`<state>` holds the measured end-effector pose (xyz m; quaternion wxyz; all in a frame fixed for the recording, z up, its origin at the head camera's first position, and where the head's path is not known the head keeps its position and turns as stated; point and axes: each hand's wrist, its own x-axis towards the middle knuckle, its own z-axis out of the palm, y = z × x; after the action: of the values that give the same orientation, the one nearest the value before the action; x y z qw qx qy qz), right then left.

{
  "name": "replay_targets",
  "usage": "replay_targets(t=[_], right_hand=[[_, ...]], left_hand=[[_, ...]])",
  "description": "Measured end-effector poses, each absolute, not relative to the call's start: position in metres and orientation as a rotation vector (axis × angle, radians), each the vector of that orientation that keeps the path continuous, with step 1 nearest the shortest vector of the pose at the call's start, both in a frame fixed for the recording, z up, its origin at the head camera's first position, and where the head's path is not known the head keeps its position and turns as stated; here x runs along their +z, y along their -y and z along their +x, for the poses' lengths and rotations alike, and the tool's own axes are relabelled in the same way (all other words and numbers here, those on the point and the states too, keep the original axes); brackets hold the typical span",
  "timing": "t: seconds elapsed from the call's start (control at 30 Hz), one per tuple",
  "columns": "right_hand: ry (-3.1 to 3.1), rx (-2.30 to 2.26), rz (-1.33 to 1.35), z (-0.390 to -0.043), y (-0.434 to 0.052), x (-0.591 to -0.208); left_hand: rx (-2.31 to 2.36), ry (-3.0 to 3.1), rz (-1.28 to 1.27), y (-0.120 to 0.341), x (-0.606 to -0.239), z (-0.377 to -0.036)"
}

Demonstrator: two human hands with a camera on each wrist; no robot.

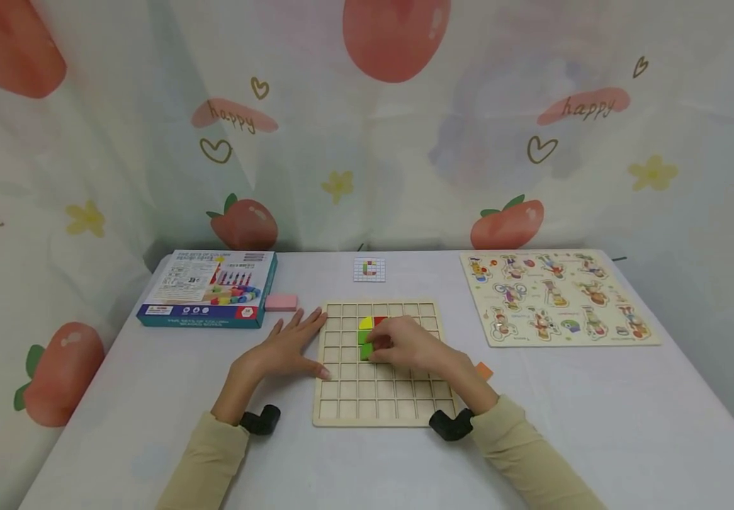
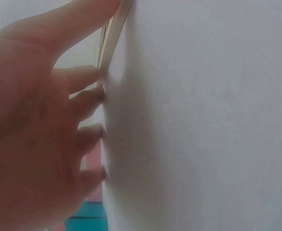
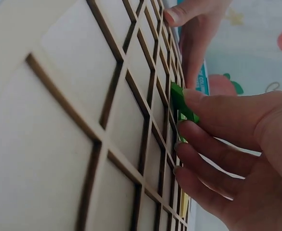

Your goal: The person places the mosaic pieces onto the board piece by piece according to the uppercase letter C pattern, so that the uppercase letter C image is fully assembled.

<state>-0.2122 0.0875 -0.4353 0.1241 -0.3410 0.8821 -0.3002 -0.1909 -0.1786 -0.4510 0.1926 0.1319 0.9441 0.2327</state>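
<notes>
A wooden grid board (image 1: pixel 376 411) lies flat in the middle of the table. My right hand (image 1: pixel 408 345) is over its centre, thumb and forefinger pinching a green block (image 3: pixel 181 100) right at the grid cells. Just beyond it, a second green block (image 1: pixel 364 337), a yellow block (image 1: pixel 365 323) and a red block (image 1: pixel 378 321) sit in neighbouring cells, partly covered by the fingers. With fingers spread, my left hand (image 1: pixel 287 350) rests at the board's left side; its thumb and forefinger touch the edge, as the left wrist view also shows.
Behind the board lies a small pattern card (image 1: pixel 370 269). A boxed set (image 1: pixel 207 289) and a pink block (image 1: pixel 281 303) are at the left. To the right are a wooden picture puzzle (image 1: pixel 558 297) and an orange block (image 1: pixel 484 371) by my wrist.
</notes>
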Motion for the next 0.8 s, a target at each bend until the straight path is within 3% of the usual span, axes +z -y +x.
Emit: replay_targets(t=[0.33,0.8], right_hand=[[-2.587,-0.883,-1.023,-0.206,-0.089,-0.436],[-2.742,-0.959,-0.914,-0.193,-0.148,-0.438]], left_hand=[[0.626,-2.659,0.365,0.178,-0.455,-0.190],[0.652,-2.665,0.376,0.176,-0.450,-0.187]])
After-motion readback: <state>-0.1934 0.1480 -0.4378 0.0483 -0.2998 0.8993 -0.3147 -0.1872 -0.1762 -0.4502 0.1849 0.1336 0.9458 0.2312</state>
